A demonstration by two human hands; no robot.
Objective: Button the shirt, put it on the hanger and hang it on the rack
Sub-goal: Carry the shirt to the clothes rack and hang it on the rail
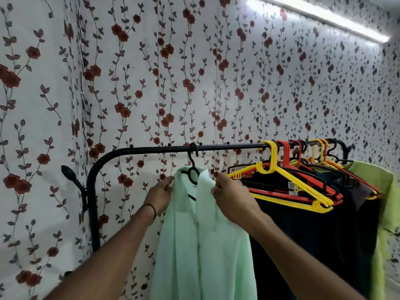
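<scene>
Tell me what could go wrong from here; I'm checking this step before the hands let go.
The left hand and right hand pinch the shirt collar; a tug could slide it off the hanger. Its hook only rests over the rack rail, so lifting might unhook it. The empty hangers close by on the right could snag the shirt.

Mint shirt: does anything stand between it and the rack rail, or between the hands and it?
Nothing visible. The mint shirt hangs on a black hanger already hooked over the rack rail; the left hand and right hand grip its collar directly. The yellow and red hangers sit further right, apart.
</scene>
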